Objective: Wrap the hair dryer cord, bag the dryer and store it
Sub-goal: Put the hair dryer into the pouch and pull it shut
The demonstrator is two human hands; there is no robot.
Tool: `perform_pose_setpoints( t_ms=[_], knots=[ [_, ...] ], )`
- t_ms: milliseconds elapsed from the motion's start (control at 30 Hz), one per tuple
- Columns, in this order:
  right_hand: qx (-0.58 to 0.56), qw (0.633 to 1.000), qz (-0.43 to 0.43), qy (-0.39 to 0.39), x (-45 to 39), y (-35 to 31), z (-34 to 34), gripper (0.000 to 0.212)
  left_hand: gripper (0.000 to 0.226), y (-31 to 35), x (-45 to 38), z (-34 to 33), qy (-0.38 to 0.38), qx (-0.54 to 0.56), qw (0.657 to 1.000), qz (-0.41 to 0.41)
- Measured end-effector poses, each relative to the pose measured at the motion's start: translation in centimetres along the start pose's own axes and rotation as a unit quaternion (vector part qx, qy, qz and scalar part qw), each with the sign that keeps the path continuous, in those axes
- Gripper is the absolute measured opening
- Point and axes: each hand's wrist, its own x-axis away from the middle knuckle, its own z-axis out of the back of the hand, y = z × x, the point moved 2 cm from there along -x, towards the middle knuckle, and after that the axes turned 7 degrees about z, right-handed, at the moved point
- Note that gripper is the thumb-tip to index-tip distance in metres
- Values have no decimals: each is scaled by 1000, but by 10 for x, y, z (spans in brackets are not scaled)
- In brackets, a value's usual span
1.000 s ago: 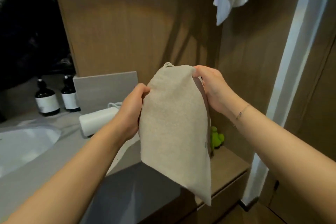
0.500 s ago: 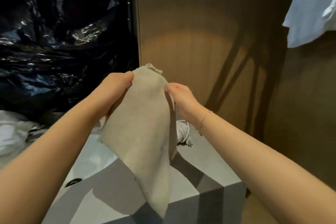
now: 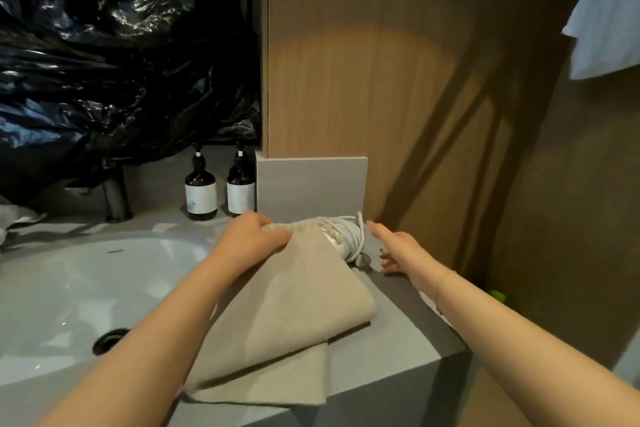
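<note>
1. Grey bathroom surface [image 3: 398, 333], white sink [image 3: 69, 288] at left, wood panel wall [image 3: 381, 80] behind, black plastic sheeting [image 3: 121, 45] upper left.
2. Two dark pump bottles [image 3: 201, 189] upright at back of surface, beside grey upstand.
3. Beige bag [image 3: 294, 315] flat on surface, mouth end toward wall, bottom end overhanging near edge.
4. Left hand [image 3: 249, 239] gripping bag mouth, fingers curled round fabric.
5. White hair dryer [image 3: 341, 236] with cord [image 3: 358, 232] wrapped round it, lying at bag mouth, not clearly inside.
6. Right hand [image 3: 398, 250] just right of dryer, fingers spread wide, holding nothing; contact with the dryer unclear.
7. White garment [image 3: 609, 10] hanging upper right.
</note>
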Motion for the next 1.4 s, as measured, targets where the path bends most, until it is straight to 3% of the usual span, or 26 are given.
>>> perform_pose_setpoints(
  t_ms=[133,300,600,733,833,900,967,1067,1200,1300,1400],
  knots=[
    [81,994,16,-68,-17,-4,-10,98,33,-23,4,-19,49,100,994,-15],
    [48,975,36,-216,-25,-28,-25,47,28,-29,5,-23,44,171,984,-5],
    [6,964,61,-258,-39,-19,-37,41,28,-37,-4,-18,49,192,980,13],
    [-87,962,88,-244,-43,-13,-41,51,29,-41,-2,-16,43,208,977,29],
    [-105,971,98,-191,-50,-7,-44,101,31,-43,-3,-14,44,224,973,38],
    [-110,972,107,-181,-49,-7,-45,118,30,-41,-1,-14,45,214,975,35],
    [-101,970,110,-190,-46,-9,-45,109,28,-39,0,-13,48,201,978,27],
    [-78,969,120,-201,-39,-10,-44,78,24,-35,2,-11,53,183,981,21],
    [-103,965,120,-211,-35,-7,-43,68,23,-34,6,-8,52,174,983,21],
    [-163,953,116,-227,-28,-3,-43,50,23,-36,7,-7,47,183,981,32],
    [-211,949,119,-202,-25,1,-41,52,31,-38,4,-8,14,210,974,79]
  ],
)
